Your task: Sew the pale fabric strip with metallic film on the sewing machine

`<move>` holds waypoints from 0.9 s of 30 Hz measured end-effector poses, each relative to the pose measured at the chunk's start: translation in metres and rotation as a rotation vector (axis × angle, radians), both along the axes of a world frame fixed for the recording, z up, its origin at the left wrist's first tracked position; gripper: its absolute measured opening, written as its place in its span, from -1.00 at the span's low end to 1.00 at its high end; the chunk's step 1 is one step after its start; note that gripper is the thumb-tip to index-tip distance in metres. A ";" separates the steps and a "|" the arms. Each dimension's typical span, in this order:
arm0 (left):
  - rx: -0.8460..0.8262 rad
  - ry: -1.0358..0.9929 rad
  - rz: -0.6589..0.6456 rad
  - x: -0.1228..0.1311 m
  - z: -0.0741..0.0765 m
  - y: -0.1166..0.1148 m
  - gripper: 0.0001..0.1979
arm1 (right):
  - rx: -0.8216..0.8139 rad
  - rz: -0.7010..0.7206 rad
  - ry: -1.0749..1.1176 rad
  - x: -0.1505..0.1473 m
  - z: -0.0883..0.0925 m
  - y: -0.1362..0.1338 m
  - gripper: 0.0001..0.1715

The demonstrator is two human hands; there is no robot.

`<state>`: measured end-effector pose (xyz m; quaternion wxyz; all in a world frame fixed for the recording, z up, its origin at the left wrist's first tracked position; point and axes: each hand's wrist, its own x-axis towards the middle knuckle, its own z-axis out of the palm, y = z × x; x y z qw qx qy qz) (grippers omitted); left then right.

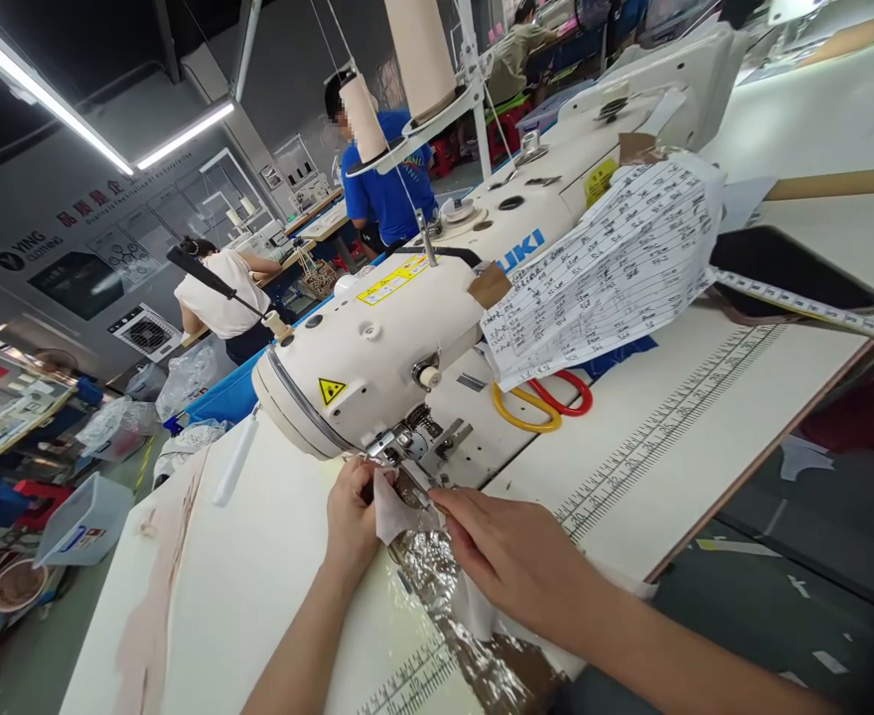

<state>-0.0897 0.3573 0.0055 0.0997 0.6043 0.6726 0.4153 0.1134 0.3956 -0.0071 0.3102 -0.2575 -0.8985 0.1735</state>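
At the sewing machine (363, 348), the left hand (353, 508) pinches pale cloth (394, 513); the right hand's grip cannot be told (right hand (508, 551)). Apparent step: positioning; next likely need: even guiding.

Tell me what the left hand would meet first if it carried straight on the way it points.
The left hand would probably first meet the metal parts beneath the head of the sewing machine, though depth is unclear and it might pass under them.
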 end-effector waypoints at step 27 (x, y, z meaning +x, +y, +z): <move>-0.033 0.160 0.080 0.001 -0.001 0.001 -0.80 | 0.109 -0.030 -0.191 0.000 0.011 -0.005 -0.53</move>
